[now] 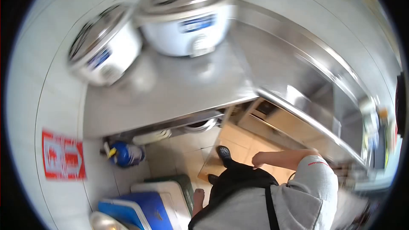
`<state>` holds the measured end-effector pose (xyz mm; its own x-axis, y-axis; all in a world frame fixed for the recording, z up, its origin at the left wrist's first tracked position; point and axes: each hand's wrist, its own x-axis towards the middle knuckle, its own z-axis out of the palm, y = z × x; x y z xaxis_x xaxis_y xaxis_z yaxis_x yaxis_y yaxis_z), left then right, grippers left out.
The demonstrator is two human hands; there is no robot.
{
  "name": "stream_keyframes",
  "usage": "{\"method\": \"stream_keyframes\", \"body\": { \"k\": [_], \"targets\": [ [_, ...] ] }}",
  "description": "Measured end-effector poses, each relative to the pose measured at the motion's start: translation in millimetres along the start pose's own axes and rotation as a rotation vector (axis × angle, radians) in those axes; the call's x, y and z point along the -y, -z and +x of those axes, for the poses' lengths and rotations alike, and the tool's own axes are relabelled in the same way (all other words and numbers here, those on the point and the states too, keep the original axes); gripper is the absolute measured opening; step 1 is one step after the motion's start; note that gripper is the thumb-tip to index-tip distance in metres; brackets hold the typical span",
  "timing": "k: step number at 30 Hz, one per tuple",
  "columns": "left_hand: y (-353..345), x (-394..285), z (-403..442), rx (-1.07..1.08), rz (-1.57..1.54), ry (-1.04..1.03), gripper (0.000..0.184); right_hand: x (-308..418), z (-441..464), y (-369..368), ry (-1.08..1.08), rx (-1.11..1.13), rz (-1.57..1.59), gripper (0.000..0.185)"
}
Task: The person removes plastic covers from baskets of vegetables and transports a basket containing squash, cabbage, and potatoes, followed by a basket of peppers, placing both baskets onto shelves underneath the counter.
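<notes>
My right hand (258, 159) hangs in front of the dark apron (240, 179), its fingers loosely curled; nothing shows in it. Low on the other side of my body is my left hand (198, 196), small in view, its fingers too unclear to read. It is nearest to the white and blue boxes or boards (177, 202) on the floor. Neither hand touches the steel counter (170, 85). Two white rice cookers with metal lids stand on that counter: a larger rice cooker (185, 27) and a smaller rice cooker (115, 53) at the left.
A steel sink unit (298, 81) runs along the right wall. Under the counter are a blue cylinder (125, 154) with a yellow part and a round metal vessel (202, 124). A red and white sign (64, 155) is on the left wall. A metal bowl (106, 221) sits at the lower left.
</notes>
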<state>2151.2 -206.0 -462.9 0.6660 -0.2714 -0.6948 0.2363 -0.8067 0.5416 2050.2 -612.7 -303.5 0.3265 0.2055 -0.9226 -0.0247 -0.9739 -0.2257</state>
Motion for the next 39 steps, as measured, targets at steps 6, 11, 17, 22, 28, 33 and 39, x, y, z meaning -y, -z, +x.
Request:
{"method": "stream_keyframes", "body": {
  "k": [6, 11, 17, 22, 28, 33, 39],
  "targets": [
    [17, -107, 17, 0.095, 0.441, -0.467, 0.027, 12, -59, -132, -0.02, -0.331, 0.515, 0.043],
    [-35, -177, 35, 0.323, 0.772, -0.628, 0.028, -1, -124, -198, -0.471, -0.606, 0.661, 0.04],
    [-153, -282, -28, 0.457, 0.768, -0.722, 0.024, -9, -157, -301, -0.49, -0.505, 0.825, 0.036],
    [-290, -368, -126, 0.752, 0.542, -0.781, 0.017, -19, -177, -377, -0.445, -0.549, 1.066, 0.036],
    [-380, -483, -277, 1.091, 0.458, -1.07, 0.031, -41, -242, -474, -0.62, -0.784, 1.119, 0.033],
    [-435, -560, -334, 1.023, 0.491, -1.468, 0.038, -57, -314, -528, -0.923, -1.135, 1.243, 0.033],
    [-510, -649, -379, 0.908, 0.383, -1.723, 0.037, -51, -340, -586, -1.154, -1.17, 1.475, 0.039]
  ]
}}
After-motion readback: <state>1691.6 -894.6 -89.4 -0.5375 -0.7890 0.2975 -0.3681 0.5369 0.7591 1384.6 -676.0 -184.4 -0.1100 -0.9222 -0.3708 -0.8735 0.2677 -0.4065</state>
